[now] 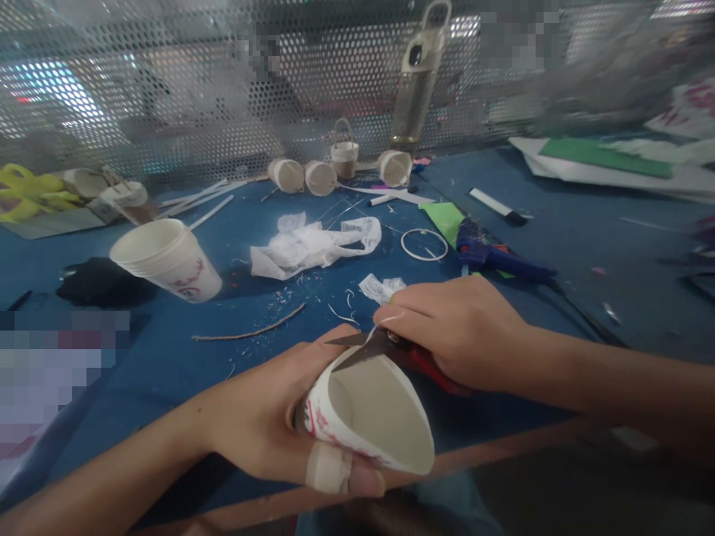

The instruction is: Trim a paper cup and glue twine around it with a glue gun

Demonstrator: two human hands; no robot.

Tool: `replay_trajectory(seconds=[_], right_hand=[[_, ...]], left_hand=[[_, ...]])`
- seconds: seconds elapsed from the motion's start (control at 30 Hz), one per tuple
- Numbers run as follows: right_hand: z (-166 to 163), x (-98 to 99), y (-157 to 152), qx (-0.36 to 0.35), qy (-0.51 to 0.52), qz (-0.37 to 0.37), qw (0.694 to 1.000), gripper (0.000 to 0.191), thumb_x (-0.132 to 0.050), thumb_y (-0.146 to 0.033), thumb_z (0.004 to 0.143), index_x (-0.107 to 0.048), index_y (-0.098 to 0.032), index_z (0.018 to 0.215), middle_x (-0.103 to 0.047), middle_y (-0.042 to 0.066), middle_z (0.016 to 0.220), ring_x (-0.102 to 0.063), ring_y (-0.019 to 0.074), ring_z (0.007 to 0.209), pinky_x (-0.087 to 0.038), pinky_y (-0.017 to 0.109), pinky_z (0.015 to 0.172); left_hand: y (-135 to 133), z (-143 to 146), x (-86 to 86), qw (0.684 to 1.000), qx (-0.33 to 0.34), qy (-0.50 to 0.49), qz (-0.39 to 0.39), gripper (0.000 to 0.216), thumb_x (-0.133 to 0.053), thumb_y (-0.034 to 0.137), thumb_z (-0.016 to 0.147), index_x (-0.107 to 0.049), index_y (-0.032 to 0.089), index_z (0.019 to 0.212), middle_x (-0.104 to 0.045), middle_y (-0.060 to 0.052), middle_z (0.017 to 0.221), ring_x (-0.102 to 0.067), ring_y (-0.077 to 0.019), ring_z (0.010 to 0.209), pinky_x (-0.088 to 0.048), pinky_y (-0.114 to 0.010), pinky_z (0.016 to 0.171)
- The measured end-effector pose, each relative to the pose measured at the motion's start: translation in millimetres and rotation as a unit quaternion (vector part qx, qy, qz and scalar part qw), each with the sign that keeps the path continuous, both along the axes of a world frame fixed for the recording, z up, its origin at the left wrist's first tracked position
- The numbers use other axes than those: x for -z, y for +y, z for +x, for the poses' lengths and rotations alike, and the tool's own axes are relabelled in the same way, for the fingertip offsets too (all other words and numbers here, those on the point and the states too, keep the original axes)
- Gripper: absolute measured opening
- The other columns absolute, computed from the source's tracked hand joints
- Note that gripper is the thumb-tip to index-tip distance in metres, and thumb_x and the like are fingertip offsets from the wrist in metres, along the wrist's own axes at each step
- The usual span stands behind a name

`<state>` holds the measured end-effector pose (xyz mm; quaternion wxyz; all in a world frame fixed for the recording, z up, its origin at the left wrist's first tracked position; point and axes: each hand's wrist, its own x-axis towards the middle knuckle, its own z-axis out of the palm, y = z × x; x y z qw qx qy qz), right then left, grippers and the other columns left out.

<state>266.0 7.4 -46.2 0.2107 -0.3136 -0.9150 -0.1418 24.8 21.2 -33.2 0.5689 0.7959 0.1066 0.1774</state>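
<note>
**Scissors at the paper cup's rim**

Past your left hand: stacked cups; past your right hand: glue gun. Left clasps the tilted cup between your hands; right, knuckles up, grips the scissors.

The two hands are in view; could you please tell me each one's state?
Left hand: closed around a paper cup.
Right hand: closed on red-handled scissors.

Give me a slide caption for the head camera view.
Left hand holds a paper cup; right hand holds open scissors at its rim.
</note>
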Motion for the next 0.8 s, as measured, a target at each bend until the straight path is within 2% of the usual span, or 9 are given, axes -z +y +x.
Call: replay_trajectory(seconds=[0.1, 0.2, 0.37, 0.43, 0.53, 0.6, 0.67, 0.73, 0.8], right_hand=[[-1, 1.1, 1, -0.003, 0.005, 0.000, 1.000, 0.030, -0.043, -0.014, 0.101, -0.071, -0.017, 0.091, -0.073, 0.005, 0.080, -0.060, 0.0157, 0.065, -0.019, 0.030, 0.051], [-1, 1.0, 1, -0.005, 0.007, -0.001, 1.000, 0.030, -0.042, -0.014, 0.102, -0.071, -0.017, 0.093, -0.073, 0.006, 0.081, -0.060, 0.0157, 0.067, -0.020, 0.029, 0.052], [-1, -0.9, -1, -0.002, -0.002, 0.010, 1.000, 0.030, -0.041, -0.011, 0.099, -0.069, -0.018, 0.089, -0.069, 0.003, 0.072, -0.055, 0.0148, 0.060, -0.017, 0.030, 0.050], [-1, -0.6, -2, -0.002, -0.002, 0.013, 1.000, 0.031, -0.040, -0.009, 0.098, -0.069, -0.018, 0.090, -0.070, 0.003, 0.073, -0.055, 0.0142, 0.060, -0.017, 0.029, 0.050], [-1, 0.0, -1, 0.003, 0.009, -0.005, 1.000, 0.033, -0.039, -0.006, 0.095, -0.070, -0.018, 0.092, -0.073, 0.005, 0.079, -0.060, 0.0149, 0.065, -0.020, 0.029, 0.051], [-3, -0.8, 0, 0.031, 0.029, -0.042, 0.998, 0.028, -0.043, -0.011, 0.096, -0.070, -0.019, 0.091, -0.074, 0.004, 0.078, -0.062, 0.0161, 0.066, -0.024, 0.029, 0.051], [-5, -2.8, 1, 0.068, 0.061, -0.075, 0.993, 0.022, -0.049, -0.023, 0.099, -0.069, -0.021, 0.089, -0.072, 0.002, 0.072, -0.063, 0.0168, 0.064, -0.030, 0.028, 0.052], [-7, -5.1, 2, 0.088, 0.098, -0.093, 0.987, 0.022, -0.053, -0.035, 0.100, -0.067, -0.022, 0.089, -0.070, 0.001, 0.069, -0.062, 0.0165, 0.062, -0.036, 0.027, 0.054], [-8, -6.6, 3, 0.086, 0.139, -0.109, 0.980, 0.021, -0.054, -0.037, 0.100, -0.066, -0.022, 0.092, -0.070, 0.001, 0.073, -0.063, 0.0160, 0.062, -0.041, 0.027, 0.057]], left_hand=[[0, 2, -3.0, 1.000, -0.009, 0.006, 0.010, 0.030, -0.087, 0.033, 0.070, -0.064, 0.021, 0.085, -0.065, 0.001, 0.079, -0.061, -0.0215, 0.085, -0.049, -0.035, 0.090], [-1, 3, -5.4, 1.000, -0.013, 0.016, 0.001, 0.025, -0.083, 0.034, 0.074, -0.065, 0.021, 0.087, -0.069, 0.001, 0.080, -0.063, -0.0202, 0.080, -0.050, -0.036, 0.089], [-1, 0, -2.3, 1.000, 0.004, 0.023, 0.013, 0.024, -0.081, 0.029, 0.076, -0.071, 0.020, 0.096, -0.076, -0.003, 0.099, -0.066, -0.0212, 0.086, -0.052, -0.033, 0.088], [0, 0, -0.4, 0.999, 0.019, 0.027, -0.011, 0.023, -0.079, 0.023, 0.078, -0.071, 0.020, 0.099, -0.075, -0.004, 0.099, -0.067, -0.0199, 0.084, -0.054, -0.030, 0.082], [-1, -1, 2.9, 0.997, 0.031, 0.026, -0.065, 0.029, -0.084, 0.026, 0.073, -0.071, 0.018, 0.098, -0.073, -0.004, 0.093, -0.066, -0.0183, 0.077, -0.055, -0.028, 0.073], [-3, -2, 5.5, 0.995, 0.000, 0.007, -0.095, 0.044, -0.090, 0.029, 0.066, -0.070, 0.019, 0.104, -0.072, -0.004, 0.094, -0.066, -0.0188, 0.077, -0.055, -0.029, 0.073], [-5, -4, 7.4, 0.993, -0.042, -0.010, -0.113, 0.059, -0.094, 0.027, 0.060, -0.066, 0.022, 0.113, -0.071, -0.003, 0.098, -0.066, -0.0193, 0.080, -0.055, -0.028, 0.073], [-7, -6, 7.6, 0.989, -0.082, -0.003, -0.123, 0.064, -0.094, 0.020, 0.061, -0.062, 0.024, 0.117, -0.069, -0.002, 0.100, -0.065, -0.0189, 0.085, -0.054, -0.026, 0.072], [-8, -6, 6.1, 0.981, -0.123, 0.021, -0.146, 0.062, -0.091, 0.016, 0.066, -0.058, 0.025, 0.118, -0.067, -0.001, 0.101, -0.064, -0.0175, 0.086, -0.052, -0.024, 0.071]])
